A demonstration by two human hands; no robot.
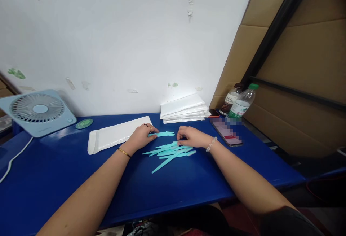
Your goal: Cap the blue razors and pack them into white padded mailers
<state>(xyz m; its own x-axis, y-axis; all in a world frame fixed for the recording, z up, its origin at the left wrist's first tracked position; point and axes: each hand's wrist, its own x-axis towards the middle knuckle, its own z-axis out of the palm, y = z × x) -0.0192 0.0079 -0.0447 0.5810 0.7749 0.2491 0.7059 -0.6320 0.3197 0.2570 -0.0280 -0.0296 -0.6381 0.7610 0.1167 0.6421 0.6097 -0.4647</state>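
Observation:
My left hand (142,136) is closed around the handle ends of a few teal eyebrow razors (165,134), their heads pointing right. It rests over the right end of a white bubble mailer (116,135) lying flat on the table. In front of me a loose pile of several similar teal razors (170,153) lies crossed at different angles. At the upper right of that pile, my right hand (191,136) has its fingers curled and pinched on the end of one razor. Its fingertips are partly hidden.
On the blue table (167,189), a stack of white mailers (185,108) lies by the wall. To the right are a phone (227,131) and two bottles, one with a green cap (242,102). A light-blue fan (40,111) and a green disc (84,123) are at left.

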